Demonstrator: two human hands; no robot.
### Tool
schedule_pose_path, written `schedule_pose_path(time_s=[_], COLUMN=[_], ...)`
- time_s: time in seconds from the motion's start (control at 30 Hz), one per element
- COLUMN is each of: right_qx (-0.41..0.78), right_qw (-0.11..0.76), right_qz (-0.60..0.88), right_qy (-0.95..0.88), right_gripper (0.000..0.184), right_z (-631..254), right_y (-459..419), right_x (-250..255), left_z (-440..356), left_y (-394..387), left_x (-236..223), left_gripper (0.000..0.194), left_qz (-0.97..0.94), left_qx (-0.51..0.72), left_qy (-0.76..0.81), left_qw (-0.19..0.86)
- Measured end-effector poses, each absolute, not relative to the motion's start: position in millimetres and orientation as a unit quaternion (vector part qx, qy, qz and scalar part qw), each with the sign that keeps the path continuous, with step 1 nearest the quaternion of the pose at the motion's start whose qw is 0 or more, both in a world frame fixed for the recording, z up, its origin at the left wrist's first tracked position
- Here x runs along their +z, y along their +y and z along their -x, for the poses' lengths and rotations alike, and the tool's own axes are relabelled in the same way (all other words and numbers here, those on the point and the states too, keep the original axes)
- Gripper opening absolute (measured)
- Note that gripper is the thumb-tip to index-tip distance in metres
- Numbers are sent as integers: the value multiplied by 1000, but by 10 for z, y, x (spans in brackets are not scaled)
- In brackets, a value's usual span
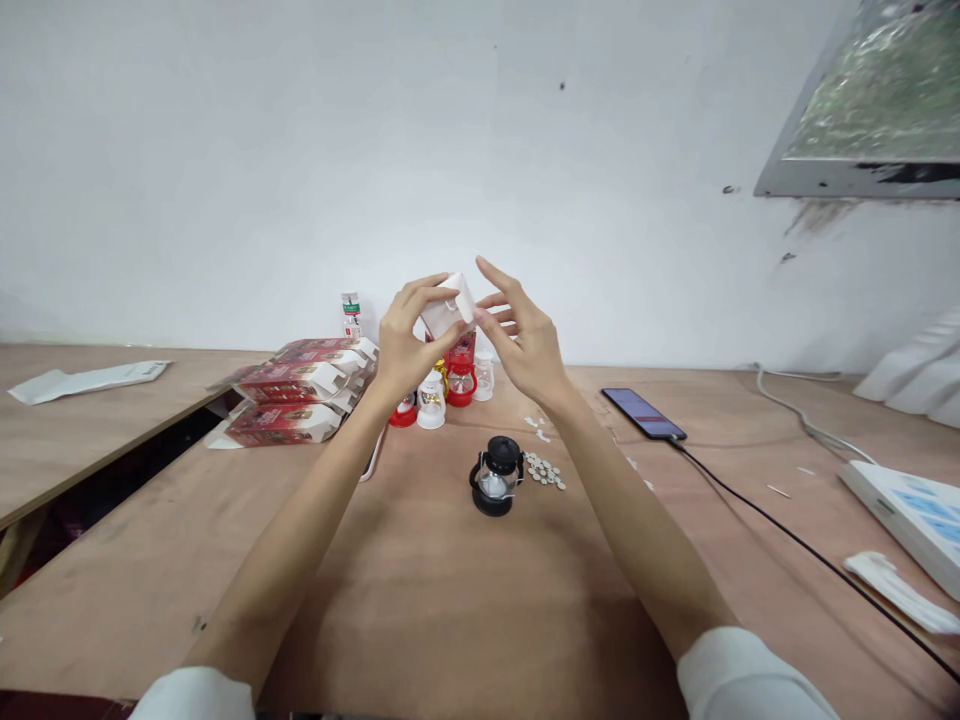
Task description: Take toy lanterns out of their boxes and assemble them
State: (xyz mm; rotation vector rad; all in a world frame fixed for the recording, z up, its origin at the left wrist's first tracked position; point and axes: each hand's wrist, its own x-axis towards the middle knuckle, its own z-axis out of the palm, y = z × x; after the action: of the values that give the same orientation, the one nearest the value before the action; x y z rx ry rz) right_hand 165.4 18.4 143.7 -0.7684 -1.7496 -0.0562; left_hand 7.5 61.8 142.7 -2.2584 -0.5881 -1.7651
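My left hand (405, 345) is raised above the table with its fingers curled round a small white box (450, 303), held tilted. My right hand (525, 340) is beside it, fingers stretched and spread, fingertips touching the box's right edge. Below the hands, a small black lantern (496, 475) stands on the wooden table (450, 600). Behind the hands stand several small red and white lanterns (442, 392). A little heap of small round button cells (545, 470) lies right of the black lantern.
A stack of flat red and white cartons (296, 390) lies at the left. A phone (643, 413) with a black cable (787, 535) lies at the right. A white box (911, 515) sits at the far right edge. A gap (112, 470) separates a second table at the left.
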Motion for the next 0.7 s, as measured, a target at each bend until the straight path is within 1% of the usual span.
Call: schedule_pose_path(time_s=[0.1,0.23,0.3,0.43,0.53,0.7], right_qx=[-8,26,43,71,69,67], right_qw=[565,577,585,597,605,609], right_qz=[303,287,290,297,304,320], right_qy=[-768,-764,-756,-742,-733,-723], right_gripper=[35,25,25,23,21,23], right_z=[-1675,-1671,-1673,-1695,-1706,-1702], right_y=[229,256,253,237,229,218], right_x=[1433,1422,1426,1450,1468,1474], left_z=[-83,-101,-100,-71,-51,-37], left_y=[615,599,590,561,531,491], left_x=[1425,1421,1428,1471,1503,1524], left_gripper=[24,23,25,39,41,46], left_qz=[780,790,798,828,842,844], left_qx=[-579,-555,-541,-492,-465,-459], left_qy=[-192,-192,-185,-168,-175,-192], left_qw=[139,177,190,208,211,200])
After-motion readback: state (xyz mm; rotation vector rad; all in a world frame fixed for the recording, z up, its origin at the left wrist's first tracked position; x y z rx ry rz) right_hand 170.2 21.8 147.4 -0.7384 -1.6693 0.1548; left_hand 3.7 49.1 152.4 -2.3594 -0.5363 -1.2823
